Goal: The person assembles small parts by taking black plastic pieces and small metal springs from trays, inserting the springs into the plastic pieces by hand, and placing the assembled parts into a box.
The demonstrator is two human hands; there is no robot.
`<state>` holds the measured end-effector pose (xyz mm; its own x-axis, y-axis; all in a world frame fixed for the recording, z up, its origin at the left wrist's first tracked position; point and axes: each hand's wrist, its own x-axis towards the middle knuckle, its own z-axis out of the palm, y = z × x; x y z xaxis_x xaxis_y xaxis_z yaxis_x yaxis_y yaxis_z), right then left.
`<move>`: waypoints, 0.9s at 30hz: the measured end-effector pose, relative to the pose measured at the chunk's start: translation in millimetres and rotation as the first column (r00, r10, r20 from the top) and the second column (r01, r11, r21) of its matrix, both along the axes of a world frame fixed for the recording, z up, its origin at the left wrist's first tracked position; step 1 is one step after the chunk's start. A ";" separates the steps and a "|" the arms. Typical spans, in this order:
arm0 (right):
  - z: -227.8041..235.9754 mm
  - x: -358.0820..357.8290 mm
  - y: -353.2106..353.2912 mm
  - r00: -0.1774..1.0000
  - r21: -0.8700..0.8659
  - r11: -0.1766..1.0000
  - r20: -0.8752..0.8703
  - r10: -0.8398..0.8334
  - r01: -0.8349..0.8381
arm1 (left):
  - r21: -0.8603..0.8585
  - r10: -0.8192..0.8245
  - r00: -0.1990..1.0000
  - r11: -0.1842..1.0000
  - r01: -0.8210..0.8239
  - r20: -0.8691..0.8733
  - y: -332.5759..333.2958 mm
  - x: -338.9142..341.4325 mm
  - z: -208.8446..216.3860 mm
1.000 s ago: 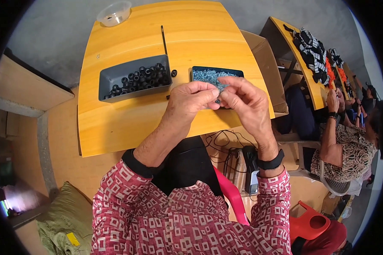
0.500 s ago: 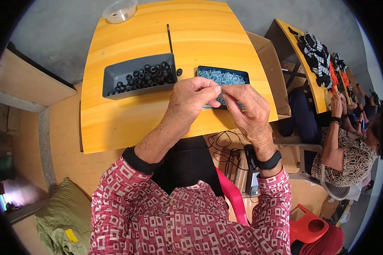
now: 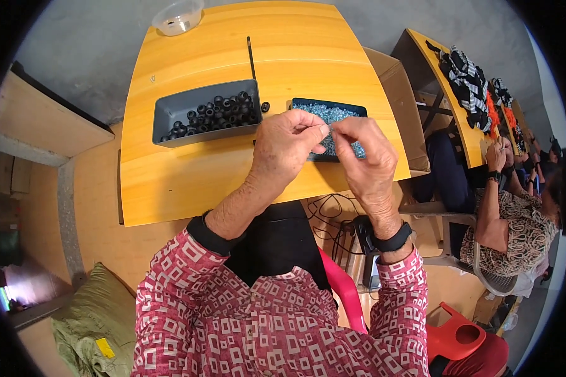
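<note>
My left hand (image 3: 284,146) and my right hand (image 3: 367,154) are raised over the front of the yellow table, fingertips pinched almost together. Whatever sits between the fingertips is too small to make out. Just behind and below them lies a dark tray (image 3: 329,100) of clear bluish beads (image 3: 333,113), partly covered by my hands. Left of my left hand stands a grey bin (image 3: 170,105) holding many black ring-shaped pieces (image 3: 223,113). One loose black piece (image 3: 265,107) rests on the table between the two containers.
A clear plastic bowl (image 3: 178,17) stands at the far left corner of the table (image 3: 195,182). A thin dark stick (image 3: 251,58) lies behind the bin. An open cardboard box (image 3: 396,94) is beside the right edge. Another person (image 3: 509,226) sits at a table farther right.
Both hands stay pinched close together over the tray. My left hand has shifted very slightly right, and a small gap now shows between the fingertips.
</note>
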<state>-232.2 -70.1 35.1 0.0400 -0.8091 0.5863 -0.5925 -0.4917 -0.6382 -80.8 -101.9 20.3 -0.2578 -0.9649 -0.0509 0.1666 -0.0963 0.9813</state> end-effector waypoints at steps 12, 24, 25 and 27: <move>2.6 -24.2 -15.7 0.940 0.015 0.999 -0.338 -0.041 0.049 | -0.024 -0.030 0.998 0.999 0.029 -0.050 -4.1 17.0 -3.9; -0.4 6.6 -41.7 0.807 0.153 0.984 -0.568 0.164 -0.092 | 0.193 0.002 0.971 0.980 0.045 -0.238 17.6 51.0 -8.5; -3.8 8.5 -45.3 0.774 0.199 0.978 -0.608 0.173 -0.062 | 0.203 0.011 0.969 0.978 0.041 -0.248 19.5 52.0 -7.3; -4.2 10.2 -47.1 0.737 0.244 0.969 -0.650 0.186 -0.030 | 0.214 0.020 0.965 0.976 0.037 -0.261 22.4 54.0 -7.5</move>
